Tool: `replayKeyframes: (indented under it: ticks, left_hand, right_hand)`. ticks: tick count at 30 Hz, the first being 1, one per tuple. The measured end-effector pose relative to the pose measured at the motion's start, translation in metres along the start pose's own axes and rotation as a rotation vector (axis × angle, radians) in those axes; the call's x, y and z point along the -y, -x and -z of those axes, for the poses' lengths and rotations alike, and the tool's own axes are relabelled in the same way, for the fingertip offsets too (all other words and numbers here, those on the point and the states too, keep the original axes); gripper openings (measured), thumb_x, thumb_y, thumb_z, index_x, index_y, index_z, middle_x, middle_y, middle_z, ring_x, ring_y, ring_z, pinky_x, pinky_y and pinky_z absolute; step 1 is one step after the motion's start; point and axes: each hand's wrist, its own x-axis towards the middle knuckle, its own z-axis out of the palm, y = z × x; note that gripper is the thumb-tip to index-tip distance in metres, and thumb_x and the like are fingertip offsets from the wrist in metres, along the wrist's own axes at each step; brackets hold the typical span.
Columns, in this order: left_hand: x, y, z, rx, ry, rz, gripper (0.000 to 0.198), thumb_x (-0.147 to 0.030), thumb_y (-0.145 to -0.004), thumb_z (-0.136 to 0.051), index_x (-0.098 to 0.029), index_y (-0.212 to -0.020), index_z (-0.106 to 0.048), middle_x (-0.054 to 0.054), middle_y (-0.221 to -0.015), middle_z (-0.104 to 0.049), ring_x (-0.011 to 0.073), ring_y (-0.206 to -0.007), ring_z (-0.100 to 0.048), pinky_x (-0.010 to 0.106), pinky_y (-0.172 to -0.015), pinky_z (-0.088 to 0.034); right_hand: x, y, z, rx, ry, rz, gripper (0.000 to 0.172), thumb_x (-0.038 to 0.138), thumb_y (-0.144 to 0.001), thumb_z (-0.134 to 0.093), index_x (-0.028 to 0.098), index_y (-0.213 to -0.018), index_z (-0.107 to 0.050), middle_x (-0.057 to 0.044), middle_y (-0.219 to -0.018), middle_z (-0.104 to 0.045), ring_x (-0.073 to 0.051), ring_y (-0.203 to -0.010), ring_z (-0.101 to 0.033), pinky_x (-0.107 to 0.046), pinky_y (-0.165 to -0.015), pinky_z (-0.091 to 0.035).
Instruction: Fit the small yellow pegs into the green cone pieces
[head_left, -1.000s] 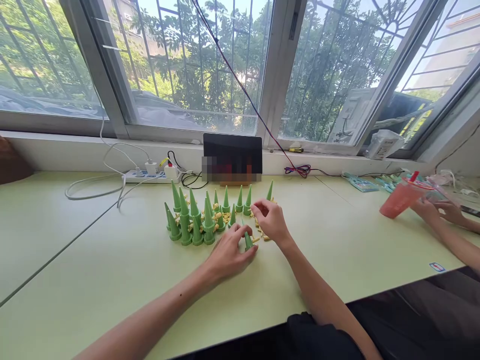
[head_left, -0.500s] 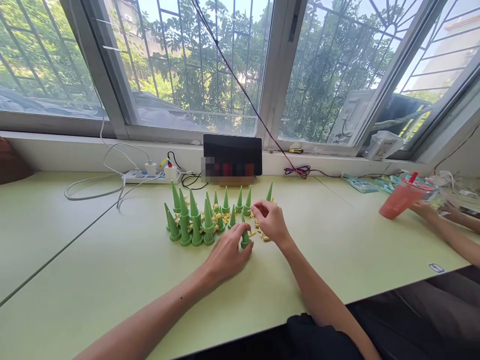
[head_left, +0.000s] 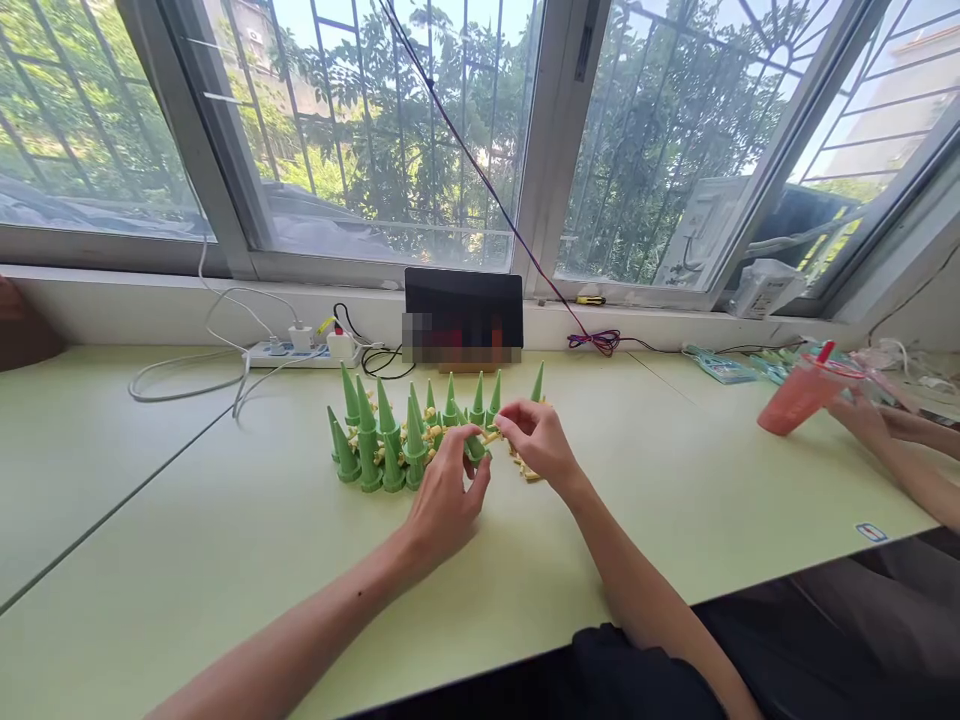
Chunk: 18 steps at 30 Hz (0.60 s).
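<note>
My left hand (head_left: 448,487) is closed round a green cone-shaped spike (head_left: 472,445), which tilts with its point up and to the left. Between the fingertips of my right hand (head_left: 538,438) is a small yellow peg (head_left: 490,436), right beside the tilted spike. Whether peg and spike touch I cannot tell. More green spikes (head_left: 347,460) stand upright in a cluster to the left and behind, some stacked on one another, with yellow bits among them. Loose yellow pegs (head_left: 531,474) lie under and beside my right hand. One lone spike (head_left: 538,382) rises behind that hand.
A dark tablet (head_left: 463,305) leans against the sill at the back. A power strip (head_left: 289,354) with white cables lies back left. At the right, another person's hands (head_left: 862,425) are near a red cup (head_left: 799,395). Bundled wire (head_left: 596,342) rests by the window.
My left hand has lifted the spike off the table and tipped it, moving it up and left. My right hand has shifted slightly left and down, bringing the yellow peg beside the spike.
</note>
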Motion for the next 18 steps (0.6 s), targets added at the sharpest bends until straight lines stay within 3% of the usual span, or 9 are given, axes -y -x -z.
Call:
replayKeyframes:
  ticks: [18]
  left_hand:
    - [-0.0003, -0.0008, -0.0004, -0.056, 0.014, 0.033, 0.03, -0.035, -0.091, -0.053, -0.022, -0.117, -0.044, -0.001, -0.086, -0.054, 0.0088, -0.057, -0.047, 0.026, -0.059, -0.042]
  right_hand:
    - [0.005, 0.0015, 0.0011, 0.013, -0.073, -0.008, 0.017, 0.032, -0.078, -0.06, 0.019, -0.069, -0.056, 0.004, -0.055, -0.049, -0.01, -0.048, -0.045, -0.022, -0.045, -0.037]
